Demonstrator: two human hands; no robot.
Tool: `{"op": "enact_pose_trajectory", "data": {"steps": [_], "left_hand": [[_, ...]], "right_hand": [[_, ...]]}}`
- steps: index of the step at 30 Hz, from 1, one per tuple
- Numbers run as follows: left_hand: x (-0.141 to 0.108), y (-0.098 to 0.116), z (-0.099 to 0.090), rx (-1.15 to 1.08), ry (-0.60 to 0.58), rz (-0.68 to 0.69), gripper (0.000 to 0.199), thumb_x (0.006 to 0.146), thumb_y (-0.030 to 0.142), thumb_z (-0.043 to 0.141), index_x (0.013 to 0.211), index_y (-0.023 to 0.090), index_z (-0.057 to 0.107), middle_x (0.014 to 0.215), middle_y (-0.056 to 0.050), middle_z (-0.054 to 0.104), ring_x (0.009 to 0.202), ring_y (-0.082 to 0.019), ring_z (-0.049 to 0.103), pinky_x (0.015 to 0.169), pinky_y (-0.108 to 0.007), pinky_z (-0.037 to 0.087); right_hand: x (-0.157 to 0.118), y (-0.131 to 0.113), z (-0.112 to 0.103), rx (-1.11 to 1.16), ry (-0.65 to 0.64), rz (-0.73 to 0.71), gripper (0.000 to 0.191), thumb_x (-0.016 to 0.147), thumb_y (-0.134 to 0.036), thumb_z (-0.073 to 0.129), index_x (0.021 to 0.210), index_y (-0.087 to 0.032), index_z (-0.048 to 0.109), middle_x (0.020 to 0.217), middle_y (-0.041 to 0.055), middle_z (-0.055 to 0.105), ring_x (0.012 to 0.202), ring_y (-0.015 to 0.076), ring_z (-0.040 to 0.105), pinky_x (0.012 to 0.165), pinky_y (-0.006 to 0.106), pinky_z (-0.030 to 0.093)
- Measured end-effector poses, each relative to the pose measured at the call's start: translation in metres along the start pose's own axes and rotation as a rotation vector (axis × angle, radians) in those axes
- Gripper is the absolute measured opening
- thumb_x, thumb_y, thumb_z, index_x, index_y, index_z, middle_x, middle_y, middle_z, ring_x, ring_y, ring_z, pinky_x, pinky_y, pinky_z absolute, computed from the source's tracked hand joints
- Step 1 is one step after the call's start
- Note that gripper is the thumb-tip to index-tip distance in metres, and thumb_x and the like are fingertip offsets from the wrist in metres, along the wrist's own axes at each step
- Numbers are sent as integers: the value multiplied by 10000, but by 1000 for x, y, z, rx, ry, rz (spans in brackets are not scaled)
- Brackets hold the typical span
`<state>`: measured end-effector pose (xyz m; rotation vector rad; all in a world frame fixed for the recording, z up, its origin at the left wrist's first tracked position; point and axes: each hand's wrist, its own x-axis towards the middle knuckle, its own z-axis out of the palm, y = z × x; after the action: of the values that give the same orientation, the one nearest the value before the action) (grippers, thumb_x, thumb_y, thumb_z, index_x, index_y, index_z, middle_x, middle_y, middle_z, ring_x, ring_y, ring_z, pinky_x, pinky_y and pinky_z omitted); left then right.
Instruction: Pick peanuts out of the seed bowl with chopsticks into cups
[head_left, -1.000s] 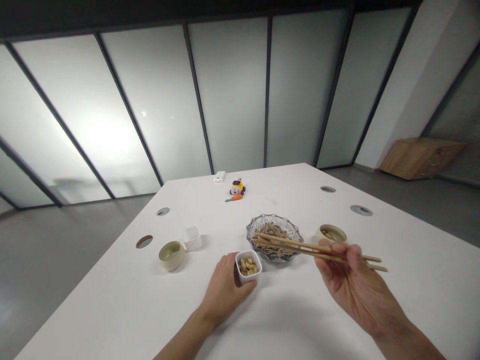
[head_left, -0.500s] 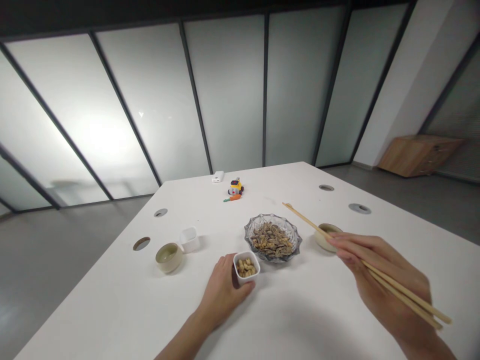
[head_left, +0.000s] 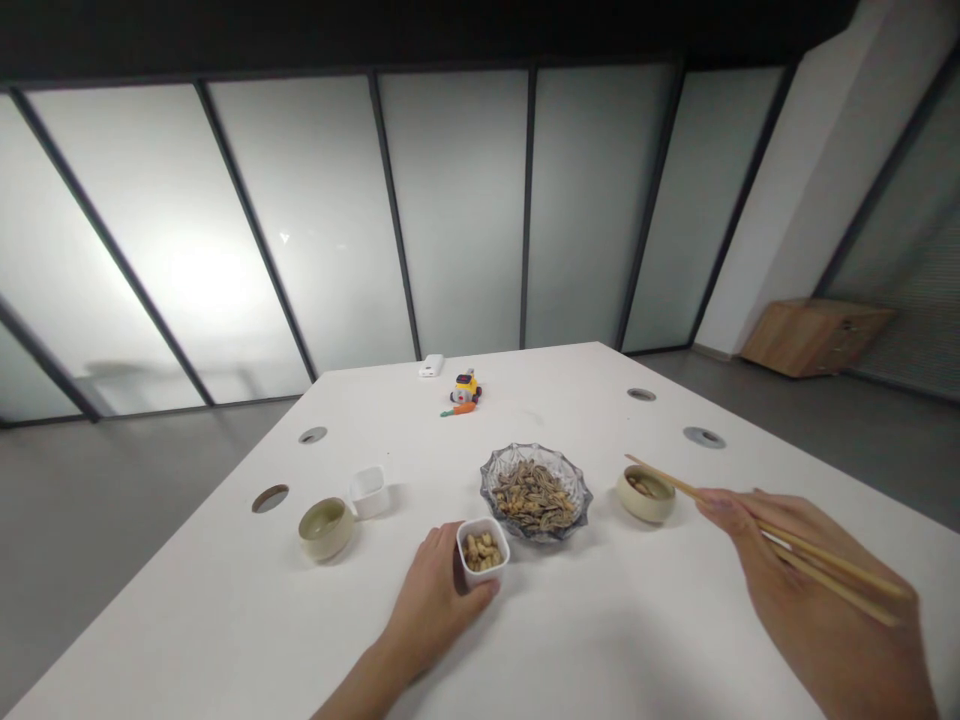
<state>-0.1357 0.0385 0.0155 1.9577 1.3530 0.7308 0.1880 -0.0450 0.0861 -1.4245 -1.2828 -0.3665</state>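
Note:
My left hand [head_left: 435, 600] is wrapped round a small white square cup [head_left: 482, 575] that holds peanuts [head_left: 482, 551]. My right hand [head_left: 832, 590] grips a pair of wooden chopsticks [head_left: 679, 484], their tips over the far side of the right beige bowl [head_left: 646, 506]. A few small brownish pieces lie in that bowl. Between my hands stands a scalloped glass bowl [head_left: 574, 480] with striped seeds and some yellowish pieces [head_left: 534, 495]. Nothing can be made out between the chopstick tips.
A second beige bowl [head_left: 326, 530] and a white square cup [head_left: 369, 492] stand on the left. Farther back on the white table [head_left: 555, 400] are a yellow toy vehicle [head_left: 466, 388], a toy carrot [head_left: 459, 410] and a white device [head_left: 431, 366]. Round holes sit near both side edges.
My right hand has moved right with the chopsticks, whose tips went from beside the glass bowl to over the right beige bowl. My left hand keeps its hold. The view has shifted slightly.

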Motion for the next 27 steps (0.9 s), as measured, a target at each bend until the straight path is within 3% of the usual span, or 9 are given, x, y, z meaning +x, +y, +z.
{"op": "enact_pose_trajectory", "data": {"steps": [4,9,13,15,17,19,22,24,27], "left_hand": [[1,-4,0,16,-13,-5,485,779,339,706,1245,218,651,1227,-110,681,1153,-304,613,1039,-425,469],[3,-7,-1,16,-8,3,514,798,406,692,1271,210,646,1263,-125,679,1195,-328,614,1082,-455,464],[4,-11,-2,25,2,17,528,799,446,703,1265,202,651,1241,-132,697,1171,-345,637,1064,-467,487],[5,-14,-2,18,4,35,525,814,459,692,1274,207,649,1249,-132,698,1174,-345,641,1064,-473,494],[7,-18,-1,19,1,50,516,828,473,675,1272,212,649,1248,-130,700,1177,-345,642,1061,-481,500],[8,-20,0,34,-5,50,511,828,492,667,1255,211,653,1226,-131,706,1167,-348,647,1049,-487,509],[10,-21,1,58,-14,46,523,826,509,659,1251,204,652,1207,-137,710,1157,-354,650,1038,-492,513],[10,-20,1,66,-12,44,530,828,510,649,1258,201,650,1207,-141,711,1154,-356,650,1039,-497,511],[10,-20,1,65,-4,34,531,820,507,649,1257,205,652,1211,-139,717,1154,-357,654,1039,-498,514]], "right_hand": [[1,-4,8,-27,-3,-27,317,1013,-526,623,912,-260,763,902,38,764,824,244,730,779,389,534],[-6,-32,20,238,-120,-37,184,999,-396,682,898,-276,778,871,38,760,751,219,732,711,342,563],[1,-25,15,149,24,-121,147,1003,-308,653,961,-277,790,934,60,782,855,240,744,806,362,582],[16,8,2,2,184,-141,187,1006,-344,625,943,-259,778,918,75,782,873,259,736,849,397,579],[35,58,-18,-182,329,-117,284,1013,-410,568,909,-232,764,921,107,783,903,289,725,890,440,562],[53,116,-41,-347,381,-23,360,989,-483,541,812,-233,730,896,136,769,929,319,710,886,446,544],[66,187,-70,-423,395,128,389,906,-529,548,640,-256,628,731,117,695,774,304,661,732,426,509],[64,215,-80,-422,376,177,421,855,-571,566,564,-267,570,635,74,633,654,265,598,629,396,457],[56,237,-83,-406,366,232,470,842,-600,550,506,-274,509,578,38,578,565,228,531,554,367,393]]}}
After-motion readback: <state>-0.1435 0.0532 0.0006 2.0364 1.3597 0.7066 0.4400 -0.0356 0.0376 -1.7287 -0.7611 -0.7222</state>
